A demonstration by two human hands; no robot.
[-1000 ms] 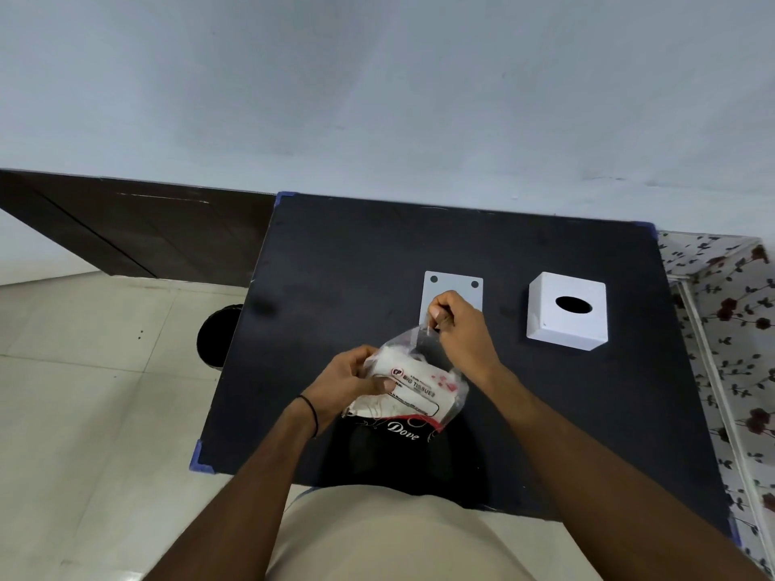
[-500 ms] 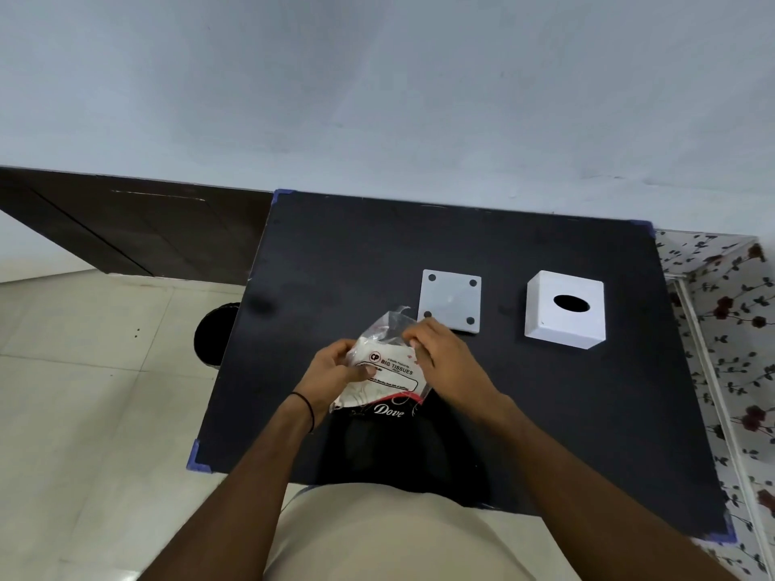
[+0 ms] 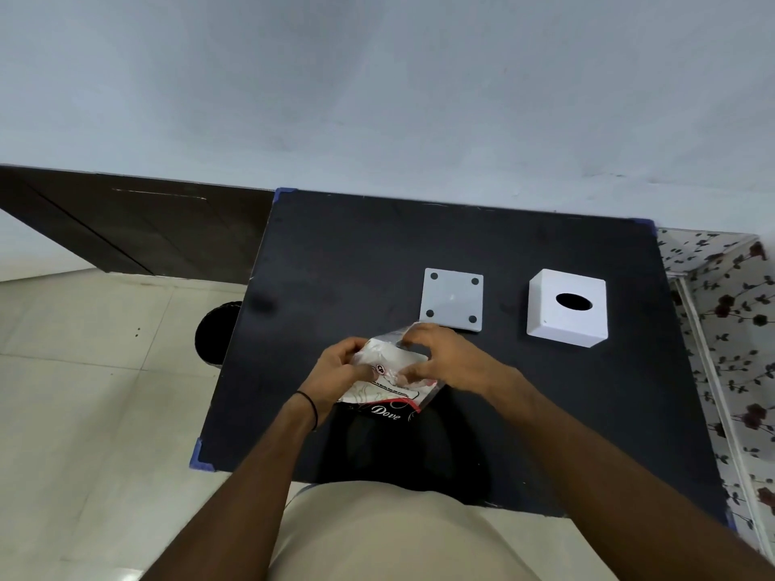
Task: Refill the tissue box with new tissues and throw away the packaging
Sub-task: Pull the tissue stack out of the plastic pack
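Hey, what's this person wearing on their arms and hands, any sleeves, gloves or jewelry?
No gloves, and no sleeves in view. A thin black band circles the wrist of the left hand. The right hand wears nothing; no rings visible.

Count from my end: 1 counter [image 3: 356, 253], black. Far side of it: 1 white tissue box [image 3: 562, 329] at right w/ 1 oval hole [image 3: 573, 301] on top, and 1 flat white plate [image 3: 452, 299] left of it w/ 4 dark dots [image 3: 434, 276], 1 per corner. Near side: 1 tissue pack [image 3: 390, 358], clear-wrapped, the only 1 I can see. 2 grips on it: left grip [image 3: 339, 366] and right grip [image 3: 448, 358]. 1 dark band [image 3: 310, 406] on left wrist. Blue corner caps [image 3: 285, 191]: 3 counted for sure (far left, far right, near left); near-right corner too cut off to call. On the floor [image 3: 84, 392], left of counter: 1 black bin [image 3: 214, 333], partly hidden.
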